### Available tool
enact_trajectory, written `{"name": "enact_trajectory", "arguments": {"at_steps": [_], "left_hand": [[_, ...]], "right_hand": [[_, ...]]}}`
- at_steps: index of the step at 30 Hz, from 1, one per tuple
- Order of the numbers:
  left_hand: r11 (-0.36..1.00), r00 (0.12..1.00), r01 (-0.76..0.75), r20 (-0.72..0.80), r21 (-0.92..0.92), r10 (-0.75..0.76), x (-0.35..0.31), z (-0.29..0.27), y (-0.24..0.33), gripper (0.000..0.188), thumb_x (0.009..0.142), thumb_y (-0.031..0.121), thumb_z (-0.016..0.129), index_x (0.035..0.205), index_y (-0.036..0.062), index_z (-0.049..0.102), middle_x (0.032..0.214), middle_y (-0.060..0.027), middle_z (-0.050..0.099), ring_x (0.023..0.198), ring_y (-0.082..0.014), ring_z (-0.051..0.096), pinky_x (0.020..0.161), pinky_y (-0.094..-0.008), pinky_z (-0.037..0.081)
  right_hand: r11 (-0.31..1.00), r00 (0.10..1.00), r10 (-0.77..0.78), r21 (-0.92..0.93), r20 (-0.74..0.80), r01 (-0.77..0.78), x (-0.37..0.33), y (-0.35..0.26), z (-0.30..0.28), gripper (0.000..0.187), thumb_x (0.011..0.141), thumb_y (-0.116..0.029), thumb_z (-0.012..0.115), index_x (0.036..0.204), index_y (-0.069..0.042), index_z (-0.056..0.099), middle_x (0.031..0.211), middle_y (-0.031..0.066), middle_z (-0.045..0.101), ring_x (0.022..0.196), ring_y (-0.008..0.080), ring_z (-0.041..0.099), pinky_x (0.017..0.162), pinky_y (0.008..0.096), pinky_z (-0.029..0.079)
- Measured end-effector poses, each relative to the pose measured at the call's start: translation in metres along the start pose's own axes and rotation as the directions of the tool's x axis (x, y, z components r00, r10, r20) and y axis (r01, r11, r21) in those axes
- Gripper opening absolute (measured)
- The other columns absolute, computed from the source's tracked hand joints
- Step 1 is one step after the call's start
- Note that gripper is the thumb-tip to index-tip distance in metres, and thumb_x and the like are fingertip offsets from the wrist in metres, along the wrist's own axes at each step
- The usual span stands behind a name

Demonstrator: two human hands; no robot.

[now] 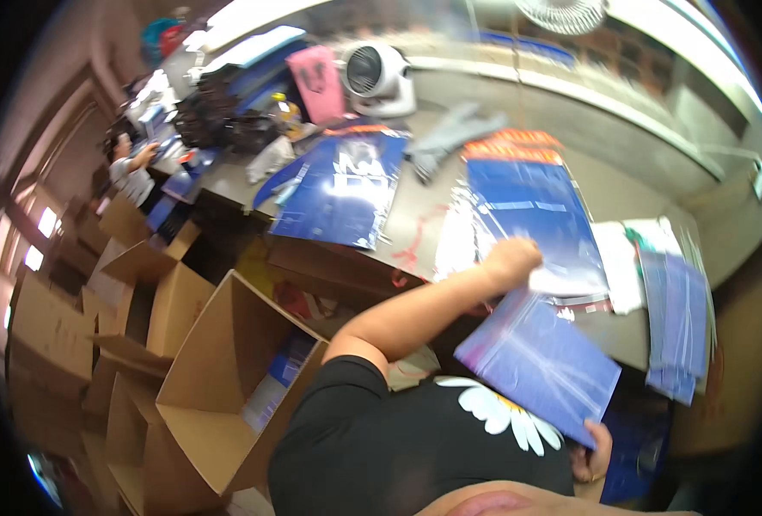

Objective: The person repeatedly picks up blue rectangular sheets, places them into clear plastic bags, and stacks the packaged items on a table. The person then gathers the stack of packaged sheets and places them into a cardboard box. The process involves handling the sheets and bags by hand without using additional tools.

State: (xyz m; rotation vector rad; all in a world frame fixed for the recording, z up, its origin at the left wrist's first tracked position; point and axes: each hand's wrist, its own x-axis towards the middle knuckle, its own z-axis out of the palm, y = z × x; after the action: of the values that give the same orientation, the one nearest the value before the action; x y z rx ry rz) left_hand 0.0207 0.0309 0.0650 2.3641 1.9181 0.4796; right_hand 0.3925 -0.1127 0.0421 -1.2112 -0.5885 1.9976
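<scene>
A flat blue packet in clear, shiny plastic [542,365] is tilted in front of my body. My right hand [597,456] grips its lower right corner, thumb on top. Closed and slightly blurred, my left hand [511,263] is just above the packet's upper edge, over the near part of a blue pile. What its fingers hold is hidden. That pile of blue plastic-wrapped sheets [531,193] has orange strips along its far end and lies on the table [415,236].
Another blue pile [346,189] lies left, beside a grey cloth [454,133] and a white fan [379,82]. Blue packets [677,322] overhang the table at right. Open cardboard boxes [217,378] crowd the floor at left. A person [131,168] is at the far left.
</scene>
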Motion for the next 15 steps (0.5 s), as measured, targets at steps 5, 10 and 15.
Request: {"name": "enact_trajectory", "arguments": {"at_steps": [5,10,15], "left_hand": [[0.998,0.988,-0.039,-0.154,-0.042,0.032,-0.023,-0.008,-0.010,0.012,0.082,0.017,0.058,0.078,0.0123,0.068,0.085,-0.0082,0.059,0.085,-0.0285,0.062,0.070,-0.0405,0.052],[0.990,0.967,-0.143,-0.215,-0.004,0.138,-0.026,-0.012,-0.012,0.013,0.084,0.018,0.058,0.076,0.0121,0.067,0.085,-0.0079,0.058,0.085,-0.0279,0.061,0.070,-0.0405,0.051],[0.981,0.965,-0.185,-0.182,0.051,0.191,-0.025,-0.011,-0.007,0.011,0.077,0.013,0.060,0.069,0.0091,0.066,0.084,-0.0080,0.059,0.087,-0.0272,0.062,0.072,-0.0385,0.053]], "right_hand": [[0.939,1.000,0.006,0.343,0.029,-0.015,0.032,-0.006,-0.004,0.011,0.091,-0.019,0.058,0.083,-0.011,0.058,0.059,-0.0030,0.050,0.042,0.0086,0.042,0.035,0.0232,0.033],[0.895,0.893,-0.428,0.070,-0.136,0.440,0.040,0.011,0.011,0.023,0.094,-0.028,0.059,0.105,-0.008,0.054,0.077,0.0017,0.056,0.053,0.0109,0.049,0.046,0.0260,0.040],[0.923,0.921,-0.385,-0.019,-0.060,0.384,0.039,0.032,0.042,0.027,0.099,-0.032,0.048,0.103,-0.006,0.051,0.073,0.0091,0.059,0.053,0.0190,0.055,0.044,0.0289,0.042]]}}
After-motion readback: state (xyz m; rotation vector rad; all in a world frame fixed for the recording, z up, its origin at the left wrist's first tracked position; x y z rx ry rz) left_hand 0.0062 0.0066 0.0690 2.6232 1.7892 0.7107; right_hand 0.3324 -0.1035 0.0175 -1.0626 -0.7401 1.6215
